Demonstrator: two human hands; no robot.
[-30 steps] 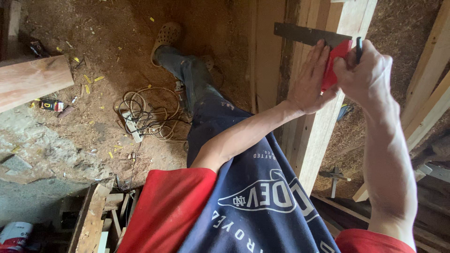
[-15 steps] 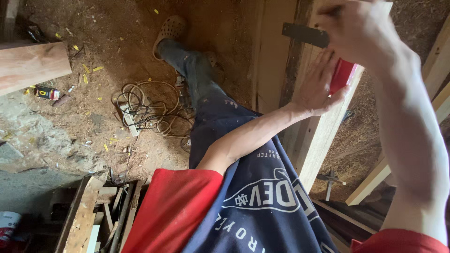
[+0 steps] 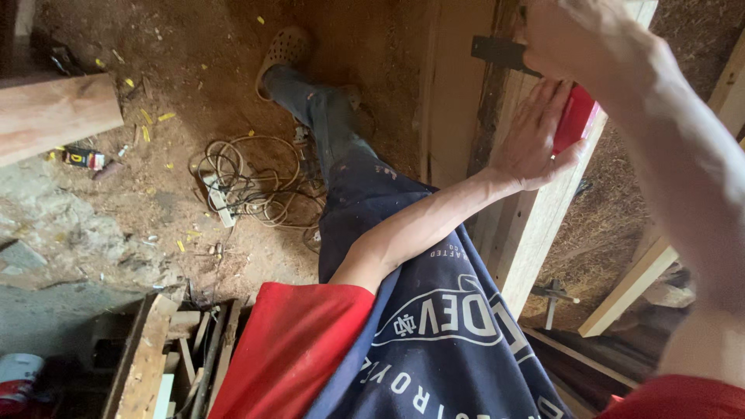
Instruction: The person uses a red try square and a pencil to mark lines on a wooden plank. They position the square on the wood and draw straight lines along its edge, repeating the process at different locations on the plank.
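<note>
Under the left hand (image 3: 535,143): red square (image 3: 576,118), pinned flat by open fingers to the beam (image 3: 535,225). Blade (image 3: 497,52) runs crosswise. Just beyond, right hand (image 3: 578,39) over it; grip hidden.

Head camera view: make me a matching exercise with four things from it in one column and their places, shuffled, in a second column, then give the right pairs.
Things:
1. square
2. cord
3. left hand
4. shoe

Places:
A. coiled on the dirt floor beside the trouser leg
B. at the top of the view, on the sawdust-covered ground
C. red part pressed against the edge of the beam
D. flat on the face of the beam, fingers spread

Pairs: 1-C, 2-A, 3-D, 4-B
</note>
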